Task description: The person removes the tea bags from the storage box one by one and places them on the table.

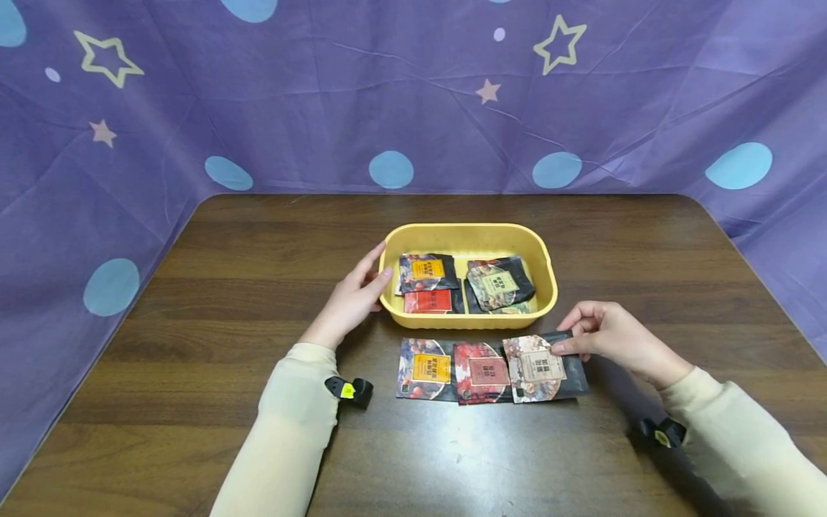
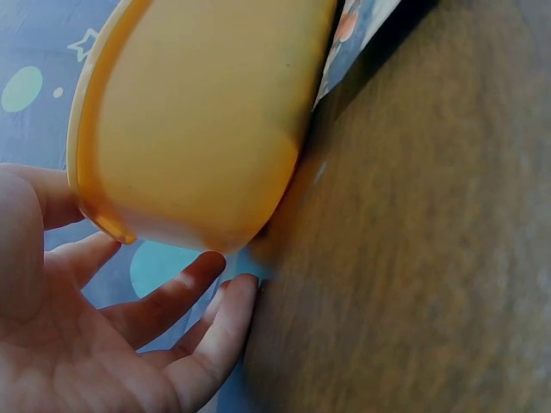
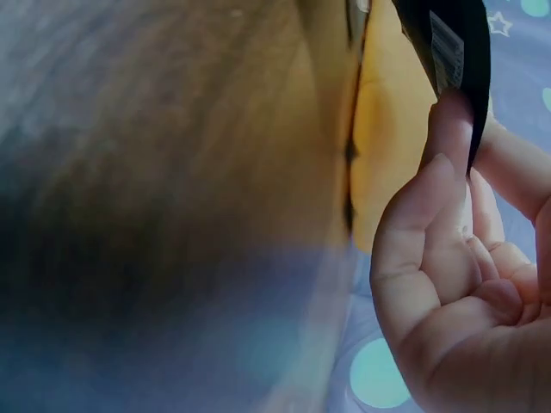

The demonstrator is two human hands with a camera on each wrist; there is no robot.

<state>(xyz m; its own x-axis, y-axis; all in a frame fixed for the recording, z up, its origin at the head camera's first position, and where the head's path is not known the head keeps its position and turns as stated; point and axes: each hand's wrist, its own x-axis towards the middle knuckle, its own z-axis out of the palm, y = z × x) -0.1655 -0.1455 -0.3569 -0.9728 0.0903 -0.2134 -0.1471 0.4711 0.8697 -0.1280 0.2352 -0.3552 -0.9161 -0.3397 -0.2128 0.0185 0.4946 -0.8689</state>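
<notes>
At the left end of a yellow plastic basket [image 1: 468, 323], my left hand [image 1: 349, 298] holds the rim, with the thumb over the edge and the other fingers outside. The left wrist view shows those fingers [image 2: 164, 301] loosely bent by the basket wall. My right hand [image 1: 604, 337] pinches the upper right edge of a black packet with a pale floral front [image 1: 536, 368]. In the right wrist view this packet [image 3: 452, 52] is edge-on between thumb and fingers. A red-fronted packet [image 1: 481, 373] and a purple packet with an orange label [image 1: 429, 370] lie to its left.
Several packets lie in the basket, among them one with an orange label [image 1: 428, 271], a red one [image 1: 429, 301] and one with a pale green label [image 1: 500, 283]. The brown wooden table [image 1: 226, 301] meets a purple patterned cloth [image 1: 310, 129] behind.
</notes>
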